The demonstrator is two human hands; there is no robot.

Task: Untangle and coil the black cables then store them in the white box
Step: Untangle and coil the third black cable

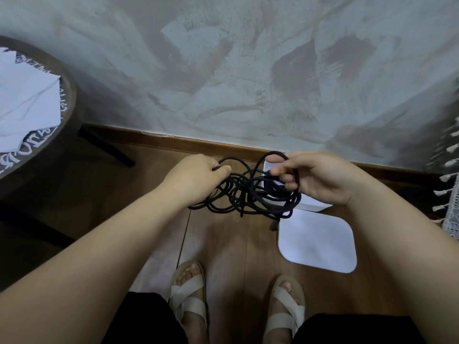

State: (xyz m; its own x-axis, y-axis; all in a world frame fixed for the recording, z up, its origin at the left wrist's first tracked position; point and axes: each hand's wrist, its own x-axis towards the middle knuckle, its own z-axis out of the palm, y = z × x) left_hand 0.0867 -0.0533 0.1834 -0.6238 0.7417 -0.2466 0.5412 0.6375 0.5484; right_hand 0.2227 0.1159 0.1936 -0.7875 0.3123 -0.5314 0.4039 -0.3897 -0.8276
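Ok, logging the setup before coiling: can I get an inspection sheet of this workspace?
Surface: brown wooden plank floor; grey plastered wall behind.
Job's things: white rounded box on the floor, partly hidden; flat white rounded square beside it, probably its lid.
Clutter: nothing seen.
Grippers: left hand and right hand each grip the tangled black cables.
Cables: held in the air, uncoiled, one plug end dangling.
Surroundings: round dark wooden table left, white fringed cloth right.

Both hands up: left hand (pixel 198 175), right hand (pixel 315 177) each grip tangled black cables (pixel 250 192) (plug end dangling) above open white box (pixel 313 206).
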